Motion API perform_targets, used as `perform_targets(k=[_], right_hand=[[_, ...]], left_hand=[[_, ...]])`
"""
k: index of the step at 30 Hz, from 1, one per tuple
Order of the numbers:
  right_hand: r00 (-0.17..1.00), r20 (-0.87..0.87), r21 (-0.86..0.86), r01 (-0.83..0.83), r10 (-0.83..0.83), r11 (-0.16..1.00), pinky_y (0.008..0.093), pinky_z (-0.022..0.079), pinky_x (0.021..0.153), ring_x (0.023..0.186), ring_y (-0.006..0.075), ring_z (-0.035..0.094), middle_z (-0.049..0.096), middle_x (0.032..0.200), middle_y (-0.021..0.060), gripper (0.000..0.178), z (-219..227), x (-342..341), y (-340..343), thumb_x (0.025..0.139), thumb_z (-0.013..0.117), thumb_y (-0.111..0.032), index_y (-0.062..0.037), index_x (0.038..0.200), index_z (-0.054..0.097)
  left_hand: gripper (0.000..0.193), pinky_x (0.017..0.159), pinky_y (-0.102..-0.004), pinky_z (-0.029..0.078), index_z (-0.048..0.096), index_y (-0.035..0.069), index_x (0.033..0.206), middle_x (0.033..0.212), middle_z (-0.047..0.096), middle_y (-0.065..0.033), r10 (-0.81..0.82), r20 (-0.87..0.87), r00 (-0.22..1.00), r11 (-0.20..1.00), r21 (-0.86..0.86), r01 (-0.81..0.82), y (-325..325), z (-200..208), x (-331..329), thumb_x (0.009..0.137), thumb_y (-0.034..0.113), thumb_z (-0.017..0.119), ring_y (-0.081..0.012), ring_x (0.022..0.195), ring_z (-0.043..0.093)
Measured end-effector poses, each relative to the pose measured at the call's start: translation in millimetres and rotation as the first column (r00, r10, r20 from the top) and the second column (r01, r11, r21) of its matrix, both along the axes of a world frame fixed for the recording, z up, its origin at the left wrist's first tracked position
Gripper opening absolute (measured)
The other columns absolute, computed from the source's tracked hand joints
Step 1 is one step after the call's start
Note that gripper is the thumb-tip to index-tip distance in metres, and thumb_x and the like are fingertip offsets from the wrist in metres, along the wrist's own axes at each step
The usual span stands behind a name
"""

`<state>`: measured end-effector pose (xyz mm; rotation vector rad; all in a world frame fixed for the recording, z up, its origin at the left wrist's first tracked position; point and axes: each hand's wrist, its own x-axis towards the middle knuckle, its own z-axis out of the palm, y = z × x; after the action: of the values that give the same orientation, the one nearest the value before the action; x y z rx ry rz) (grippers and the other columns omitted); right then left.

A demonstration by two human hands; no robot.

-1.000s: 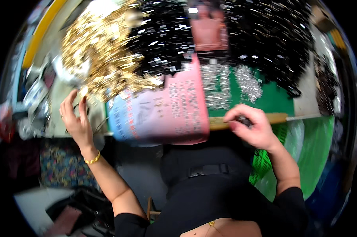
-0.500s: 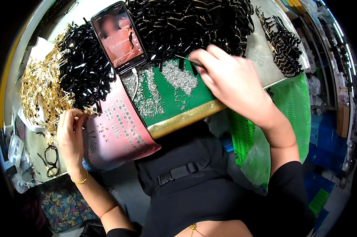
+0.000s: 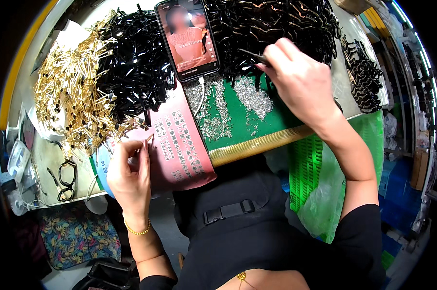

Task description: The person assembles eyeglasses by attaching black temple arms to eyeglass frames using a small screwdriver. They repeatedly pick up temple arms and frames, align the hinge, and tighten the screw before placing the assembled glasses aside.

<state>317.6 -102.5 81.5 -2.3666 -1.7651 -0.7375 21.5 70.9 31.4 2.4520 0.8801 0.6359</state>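
Note:
My left hand (image 3: 129, 171) is closed in a pinch over the pink printed sheet (image 3: 184, 159), with a small gold metal piece (image 3: 150, 137) at its fingertips. Beside it lies a heap of slim gold metal parts (image 3: 73, 82), some tipped black. My right hand (image 3: 303, 82) is wrapped round dark, pointed tweezers (image 3: 252, 54), held above the near edge of a large pile of glossy black eyeglass temples (image 3: 276, 21). Tiny silver screw-like bits (image 3: 253, 99) lie scattered on the green mat (image 3: 281, 121) below that hand.
A lit phone (image 3: 192, 41) on a white cable leans between two black piles (image 3: 134, 58). Black-framed glasses (image 3: 67, 179) lie at the left table edge. More dark temples (image 3: 364, 77) are bundled at right. A gold strip (image 3: 262, 145) edges the mat; a green basket (image 3: 305, 179) hangs below.
The view has shifted, carrying the table rightward in the picture. My left hand has drawn from the heap's edge toward me over the sheet. The tweezers stay in my right hand.

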Motion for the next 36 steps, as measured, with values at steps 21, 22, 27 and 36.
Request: perform_targets(k=[21, 22, 27, 36], right_hand=[[0.011, -1.0, -0.029, -0.244, -0.027, 0.969, 0.0277, 0.049, 0.065, 0.067, 0.013, 0.059, 0.07, 0.086, 0.009, 0.029, 0.7, -65.5, -63.1, 0.09, 0.071, -0.008, -0.002, 0.118, 0.071], [-0.001, -1.0, -0.026, -0.244, -0.027, 0.969, 0.0277, 0.049, 0.065, 0.066, 0.0133, 0.059, 0.07, 0.085, 0.0088, 0.028, -1.4, -65.8, -65.0, 0.09, 0.071, -0.009, -0.0021, 0.117, 0.072], [0.018, -1.0, -0.005, -0.247, 0.0, 0.969, 0.029, 0.051, 0.065, 0.065, 0.0154, 0.059, 0.07, 0.085, 0.0077, 0.024, -3.7, -71.8, -65.6, 0.09, 0.072, -0.01, -0.0033, 0.113, 0.073], [0.12, -0.992, -0.001, -0.292, 0.036, 0.956, 0.0334, 0.057, 0.073, 0.085, 0.0262, 0.072, 0.073, 0.096, 0.0093, 0.02, -0.6, -80.0, -60.2, 0.089, 0.073, -0.011, -0.0059, 0.109, 0.073]], left_hand=[[0.021, 0.073, -0.0306, 0.05, 0.067, -0.002, 0.117, 0.096, 0.063, -0.0112, -0.15, 0.373, 0.916, 0.588, -0.711, 0.386, -85.0, 14.7, 24.9, 0.106, 0.01, 0.052, -0.0181, 0.074, 0.06], [0.021, 0.073, -0.0305, 0.05, 0.067, -0.002, 0.115, 0.095, 0.063, -0.0103, -0.198, 0.402, 0.894, 0.574, -0.692, 0.438, -85.8, 12.3, 27.5, 0.106, 0.01, 0.052, -0.0178, 0.073, 0.059], [0.02, 0.07, -0.0302, 0.047, 0.07, 0.0, 0.109, 0.086, 0.062, -0.0064, -0.225, 0.366, 0.903, 0.546, -0.72, 0.429, -90.2, 3.8, 34.6, 0.105, 0.013, 0.055, -0.0173, 0.069, 0.052], [0.008, 0.066, -0.0324, 0.05, 0.071, 0.002, 0.098, 0.085, 0.07, -0.0086, -0.356, 0.317, 0.879, 0.702, -0.53, 0.476, -85.4, 1.9, 28.8, 0.091, 0.003, 0.07, -0.0234, 0.068, 0.062]])
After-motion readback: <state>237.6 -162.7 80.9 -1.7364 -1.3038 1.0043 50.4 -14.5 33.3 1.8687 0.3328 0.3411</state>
